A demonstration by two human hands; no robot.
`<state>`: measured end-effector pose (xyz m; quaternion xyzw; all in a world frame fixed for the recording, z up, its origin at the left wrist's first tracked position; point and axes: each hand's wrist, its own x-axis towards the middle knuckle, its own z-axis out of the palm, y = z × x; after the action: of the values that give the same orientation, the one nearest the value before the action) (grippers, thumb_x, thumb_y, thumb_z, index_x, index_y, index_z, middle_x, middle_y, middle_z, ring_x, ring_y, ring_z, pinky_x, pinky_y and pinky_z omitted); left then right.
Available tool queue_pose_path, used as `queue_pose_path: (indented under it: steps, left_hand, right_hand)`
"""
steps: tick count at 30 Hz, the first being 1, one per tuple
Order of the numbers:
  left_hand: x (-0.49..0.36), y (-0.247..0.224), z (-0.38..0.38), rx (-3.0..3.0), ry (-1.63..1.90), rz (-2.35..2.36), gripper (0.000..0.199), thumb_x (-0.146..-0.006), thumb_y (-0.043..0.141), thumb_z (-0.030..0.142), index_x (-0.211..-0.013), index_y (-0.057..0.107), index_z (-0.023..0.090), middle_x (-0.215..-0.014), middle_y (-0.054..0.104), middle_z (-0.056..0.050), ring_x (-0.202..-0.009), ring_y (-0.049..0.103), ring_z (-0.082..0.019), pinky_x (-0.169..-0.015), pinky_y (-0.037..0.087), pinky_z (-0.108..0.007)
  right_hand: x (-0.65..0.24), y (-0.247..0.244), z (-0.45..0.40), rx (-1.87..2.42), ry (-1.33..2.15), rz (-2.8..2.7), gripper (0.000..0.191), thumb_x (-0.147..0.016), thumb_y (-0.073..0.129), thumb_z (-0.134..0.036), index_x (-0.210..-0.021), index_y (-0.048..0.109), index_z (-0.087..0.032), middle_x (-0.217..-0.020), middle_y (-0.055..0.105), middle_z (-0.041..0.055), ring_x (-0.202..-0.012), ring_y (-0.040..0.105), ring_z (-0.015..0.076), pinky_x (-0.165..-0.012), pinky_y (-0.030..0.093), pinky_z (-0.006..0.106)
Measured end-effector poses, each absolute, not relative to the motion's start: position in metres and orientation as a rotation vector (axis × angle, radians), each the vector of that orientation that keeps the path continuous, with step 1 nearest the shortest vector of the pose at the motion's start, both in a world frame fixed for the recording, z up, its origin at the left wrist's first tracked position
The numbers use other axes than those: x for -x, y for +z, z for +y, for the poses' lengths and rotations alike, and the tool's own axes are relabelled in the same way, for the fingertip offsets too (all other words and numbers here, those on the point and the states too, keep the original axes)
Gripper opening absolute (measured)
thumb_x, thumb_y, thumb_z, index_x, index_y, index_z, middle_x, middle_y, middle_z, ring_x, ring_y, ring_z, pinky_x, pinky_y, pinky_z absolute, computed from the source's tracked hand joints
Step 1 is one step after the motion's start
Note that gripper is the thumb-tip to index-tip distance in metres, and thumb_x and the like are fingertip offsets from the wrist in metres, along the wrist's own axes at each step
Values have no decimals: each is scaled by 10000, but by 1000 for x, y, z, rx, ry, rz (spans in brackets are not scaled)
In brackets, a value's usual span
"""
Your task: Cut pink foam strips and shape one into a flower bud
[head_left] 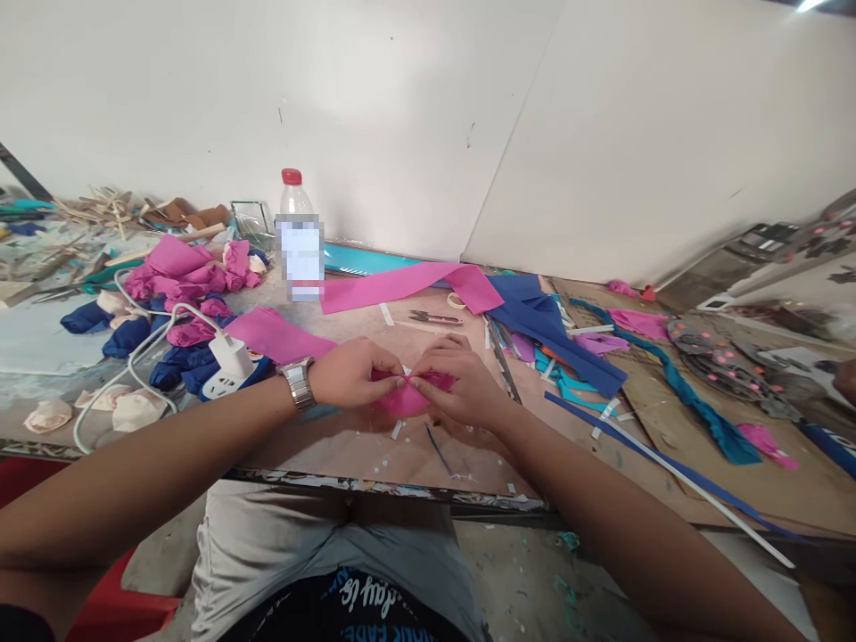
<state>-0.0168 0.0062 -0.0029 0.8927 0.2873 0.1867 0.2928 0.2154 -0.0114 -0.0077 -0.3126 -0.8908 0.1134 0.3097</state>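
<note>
Pinched between my two hands is a piece of pink fabric (402,399), just above the table near its front edge. My left hand (354,373), with a metal watch on the wrist, grips it with thumb and fingers from the left. From the right my right hand (463,382) does the same, the two thumb tips meeting at the cloth's gathered middle. The curled fingers hide part of the fabric. Small thread snips (434,318) lie beyond the hands, beside a roll of tape (456,301). A long pink strip (401,283) stretches behind them.
Pink and blue cloth bundles (177,267) crowd the left, with a white charger (231,355) and cable. A red-capped bottle (292,192) stands near the wall. Blue fabric (555,330) and a white stick (722,508) lie at right.
</note>
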Motion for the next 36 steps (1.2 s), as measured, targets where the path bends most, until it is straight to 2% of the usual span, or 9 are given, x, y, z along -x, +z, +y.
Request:
queue_pose_path:
  steps: [6, 12, 16, 19, 23, 27, 29, 32, 36]
  left_hand:
    - [16, -2, 7, -2347, 472, 790, 306, -951, 525, 317, -723, 632, 142, -604, 530, 26, -572, 439, -87, -581, 292, -233]
    - [16, -4, 8, -2335, 460, 778, 251, -907, 532, 236, -681, 585, 140, -593, 517, 34, -565, 417, -86, -572, 282, -243]
    - [16, -5, 9, -2282, 479, 783, 196, -852, 509, 155, -702, 633, 135, -587, 499, 40, -569, 403, -87, -570, 286, -240]
    - [15, -5, 10, -2245, 472, 806, 221, -805, 485, 111, -767, 703, 126, -616, 548, 30, -593, 436, -96, -585, 307, -241]
    - [15, -5, 11, -2186, 458, 816, 263, -803, 469, 123, -813, 732, 122, -631, 564, 23, -600, 442, -102, -587, 323, -238]
    - [15, -3, 11, -2176, 469, 765, 209, -804, 479, 137, -746, 679, 122, -612, 498, 31, -590, 406, -98, -569, 296, -239]
    - [15, -3, 11, -2157, 479, 755, 222, -865, 503, 210, -697, 623, 128, -596, 444, 38, -576, 369, -93, -554, 277, -241]
    - [15, -4, 11, -2146, 489, 771, 366, -943, 509, 349, -646, 540, 138, -587, 382, 45, -563, 322, -86, -542, 257, -244]
    - [14, -5, 9, -2170, 525, 782, 341, -946, 519, 338, -684, 586, 130, -602, 448, 36, -588, 375, -88, -560, 279, -235]
  right_hand:
    - [-216, -10, -11, 827, 193, -2350, 58, -898, 706, -265, -868, 739, -228, -793, 752, 12, -842, 666, 201, -951, 379, 442]
    - [-215, -10, -11, 805, 102, -2326, 51, -908, 696, -238, -889, 744, -235, -765, 738, 4, -798, 661, 181, -940, 376, 427]
    - [-215, -9, -13, 780, 40, -2370, 69, -938, 669, -242, -903, 729, -240, -796, 754, -4, -836, 661, 181, -951, 354, 423]
    - [-215, -9, -14, 750, -14, -2390, 74, -942, 657, -230, -911, 722, -245, -815, 760, -4, -851, 659, 183, -986, 340, 433]
    - [-216, -7, -15, 730, -32, -2396, 83, -932, 651, -220, -911, 722, -258, -811, 760, 0, -829, 660, 187, -1000, 348, 449]
    - [-216, -7, -16, 741, -38, -2403, 100, -929, 648, -212, -904, 726, -270, -827, 770, -4, -842, 668, 191, -1009, 342, 461]
    - [-216, -7, -16, 747, -41, -2415, 112, -935, 639, -213, -895, 725, -272, -830, 774, -6, -845, 670, 192, -1011, 335, 464]
    - [-216, -8, -16, 762, -37, -2432, 123, -948, 623, -221, -891, 721, -269, -824, 774, -5, -851, 668, 196, -1011, 330, 468]
    - [-216, -9, -16, 800, -18, -2413, 82, -947, 640, -258, -929, 720, -263, -856, 780, 8, -900, 658, 219, -1023, 324, 481]
